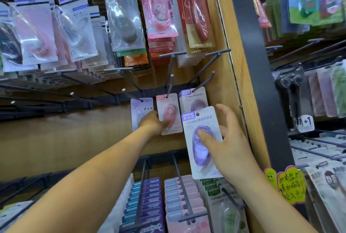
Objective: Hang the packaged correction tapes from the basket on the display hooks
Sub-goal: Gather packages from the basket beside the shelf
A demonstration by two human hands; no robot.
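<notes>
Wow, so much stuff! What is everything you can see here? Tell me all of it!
held purple pack: one, purple and white, in front of the hooks
pink pack: one, pink, on the middle hook
lilac pack: one, pale lilac, on the hook to its left
hung purple pack: one, purple, on the hook to its right
MONO packs: many, grey, pink, red, top row
bare hooks: several, dark, middle row, left
stacked packs: many, purple, pink, green, bottom row
note: one, yellow-green, low right
left grip: one, holds the pink pack
right grip: one, holds the held purple pack
</notes>
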